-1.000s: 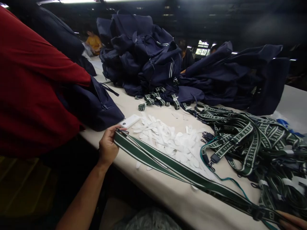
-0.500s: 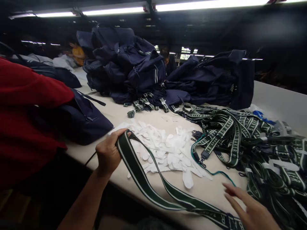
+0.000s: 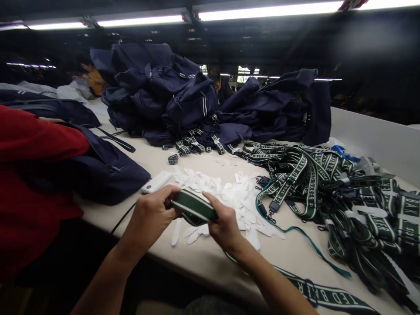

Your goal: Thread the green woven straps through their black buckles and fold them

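A dark green strap with white edge stripes is stretched in a short fold between my two hands. My left hand is closed on the fold's left end. On its right end my right hand is closed too, thumb side up. The strap's lettered tail runs out under my right forearm and lies along the front of the table, with a dark slider on it. Just beyond my hands lies a heap of white paper strips.
Bundled lettered straps are piled on the right of the table, a teal cord beside them. Navy bags are stacked at the back. A person's red sleeve and a navy bag are close at left. A white device lies behind my left hand.
My right hand has come from the right over to my left hand and taken hold of the strap. The long hanging loop is now gathered into a short fold. The view has shifted slightly.
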`<move>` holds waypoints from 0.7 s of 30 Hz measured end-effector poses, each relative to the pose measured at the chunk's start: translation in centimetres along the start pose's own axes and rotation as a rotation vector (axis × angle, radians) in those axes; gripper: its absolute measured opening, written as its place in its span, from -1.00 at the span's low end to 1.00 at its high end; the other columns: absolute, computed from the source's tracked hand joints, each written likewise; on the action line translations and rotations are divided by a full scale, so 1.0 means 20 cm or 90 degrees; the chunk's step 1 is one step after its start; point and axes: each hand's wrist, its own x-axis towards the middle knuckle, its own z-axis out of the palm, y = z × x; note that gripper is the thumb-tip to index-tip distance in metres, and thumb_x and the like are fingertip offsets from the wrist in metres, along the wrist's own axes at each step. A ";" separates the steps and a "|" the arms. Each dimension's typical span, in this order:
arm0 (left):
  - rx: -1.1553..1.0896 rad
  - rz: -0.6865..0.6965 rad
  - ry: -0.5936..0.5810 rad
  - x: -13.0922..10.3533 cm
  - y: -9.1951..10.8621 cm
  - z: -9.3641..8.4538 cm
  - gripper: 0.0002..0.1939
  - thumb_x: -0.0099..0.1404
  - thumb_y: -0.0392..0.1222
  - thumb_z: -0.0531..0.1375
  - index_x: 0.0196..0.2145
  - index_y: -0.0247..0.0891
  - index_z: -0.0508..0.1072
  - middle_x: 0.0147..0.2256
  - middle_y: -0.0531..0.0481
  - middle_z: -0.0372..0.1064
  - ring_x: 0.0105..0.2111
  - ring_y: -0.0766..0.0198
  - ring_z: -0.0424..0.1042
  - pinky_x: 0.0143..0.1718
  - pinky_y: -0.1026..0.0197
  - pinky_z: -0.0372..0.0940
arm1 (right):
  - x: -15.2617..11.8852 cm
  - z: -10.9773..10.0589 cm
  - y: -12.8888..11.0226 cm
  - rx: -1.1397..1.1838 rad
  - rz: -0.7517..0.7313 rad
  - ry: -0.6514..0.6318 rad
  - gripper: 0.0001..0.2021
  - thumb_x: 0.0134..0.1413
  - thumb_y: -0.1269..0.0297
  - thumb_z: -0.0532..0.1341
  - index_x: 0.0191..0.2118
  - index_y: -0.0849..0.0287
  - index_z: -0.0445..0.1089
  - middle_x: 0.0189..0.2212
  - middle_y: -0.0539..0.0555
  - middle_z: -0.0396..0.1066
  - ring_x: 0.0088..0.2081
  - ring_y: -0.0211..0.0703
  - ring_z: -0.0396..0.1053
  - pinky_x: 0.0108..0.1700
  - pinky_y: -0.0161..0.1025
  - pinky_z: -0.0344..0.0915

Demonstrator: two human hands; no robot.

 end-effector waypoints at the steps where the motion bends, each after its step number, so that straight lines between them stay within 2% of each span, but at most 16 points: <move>1: -0.022 -0.036 -0.088 0.00 -0.03 -0.01 -0.81 0.14 -0.15 0.32 -0.26 -0.20 0.52 -0.46 0.10 0.46 -0.49 0.26 0.41 -0.42 0.26 0.24 | 0.04 -0.06 0.00 0.087 0.098 -0.040 -0.34 -0.10 0.56 0.06 0.21 0.12 0.22 -0.27 0.11 0.52 -0.39 -0.16 0.47 -0.35 -0.24 0.46; 3: -0.079 -0.068 -0.242 -0.01 -0.08 -0.02 -0.66 0.09 -0.11 0.36 -0.15 -0.19 0.52 -0.41 0.11 0.47 -0.46 0.27 0.40 -0.41 0.28 0.27 | 0.11 -0.19 -0.02 0.264 0.294 -0.127 -0.40 -0.06 0.47 0.08 0.19 0.14 0.21 -0.50 -0.02 0.47 -0.68 -0.35 0.19 -0.66 -0.43 0.17; 4: -0.109 -0.064 -0.298 -0.01 -0.10 -0.02 -0.61 0.09 -0.13 0.36 -0.09 -0.18 0.51 -0.39 0.10 0.47 -0.43 0.28 0.41 -0.38 0.28 0.29 | 0.15 -0.25 -0.04 0.340 0.369 -0.175 -0.42 -0.02 0.41 0.10 0.20 0.15 0.17 -0.55 -0.07 0.43 -0.73 -0.40 0.05 -0.73 -0.47 0.01; 6: -0.153 -0.031 -0.356 -0.02 -0.14 -0.02 -0.58 0.13 -0.20 0.32 -0.02 -0.16 0.49 -0.35 0.09 0.47 -0.38 0.29 0.43 -0.31 0.29 0.32 | 0.20 -0.35 -0.06 0.431 0.461 -0.255 -0.47 0.04 0.31 0.14 0.18 0.15 0.18 -0.61 -0.12 0.35 -0.76 -0.46 -0.13 -0.75 -0.50 -0.20; 8: -0.163 0.018 -0.359 -0.03 -0.15 -0.01 -0.63 0.17 -0.27 0.27 -0.03 -0.15 0.50 -0.33 0.07 0.48 -0.33 0.28 0.45 -0.24 0.28 0.32 | 0.22 -0.41 -0.07 0.440 0.494 -0.301 -0.57 0.07 0.22 0.18 0.07 0.20 0.30 -0.67 -0.16 0.26 -0.76 -0.49 -0.20 -0.74 -0.49 -0.29; 11: -0.197 0.112 -0.309 -0.03 -0.15 -0.02 -0.80 0.25 -0.32 0.22 -0.18 -0.17 0.56 -0.30 0.00 0.49 -0.27 0.25 0.46 -0.19 0.25 0.33 | 0.23 -0.45 -0.02 0.368 0.473 -0.274 -0.73 0.06 0.15 0.24 -0.23 0.26 0.44 -0.68 -0.11 0.27 -0.76 -0.50 -0.16 -0.73 -0.45 -0.31; 13: -0.243 0.170 -0.262 -0.02 -0.13 -0.04 -0.85 0.29 -0.34 0.20 -0.25 -0.19 0.56 -0.30 -0.04 0.48 -0.24 0.22 0.46 -0.19 0.23 0.35 | 0.22 -0.45 0.04 0.313 0.446 -0.239 -0.74 0.06 0.12 0.26 -0.35 0.27 0.45 -0.59 -0.04 0.35 -0.69 -0.47 0.03 -0.69 -0.46 -0.17; 15: -0.283 0.215 -0.198 -0.01 -0.11 -0.08 -0.85 0.29 -0.38 0.20 -0.27 -0.20 0.54 -0.32 -0.05 0.46 -0.25 0.20 0.45 -0.21 0.21 0.36 | 0.21 -0.44 0.09 0.292 0.437 -0.233 -0.69 0.06 0.07 0.29 -0.39 0.27 0.46 -0.48 0.01 0.40 -0.54 -0.41 0.22 -0.56 -0.46 0.06; 18: -0.327 0.245 -0.063 -0.01 -0.07 -0.12 -0.81 0.26 -0.46 0.20 -0.26 -0.22 0.51 -0.33 -0.03 0.41 -0.27 0.22 0.43 -0.26 0.23 0.35 | 0.18 -0.38 0.15 0.337 0.451 -0.266 -0.59 0.03 -0.05 0.32 -0.44 0.30 0.43 -0.49 0.02 0.39 -0.46 -0.36 0.27 -0.40 -0.40 0.19; 21: -0.317 0.229 0.116 0.00 -0.03 -0.13 -0.81 0.25 -0.49 0.21 -0.25 -0.26 0.48 -0.27 -0.02 0.38 -0.22 0.28 0.40 -0.21 0.27 0.31 | 0.13 -0.29 0.16 0.458 0.491 -0.337 -0.52 0.02 -0.13 0.31 -0.48 0.28 0.35 -0.61 -0.01 0.35 -0.55 -0.35 0.23 -0.44 -0.38 0.15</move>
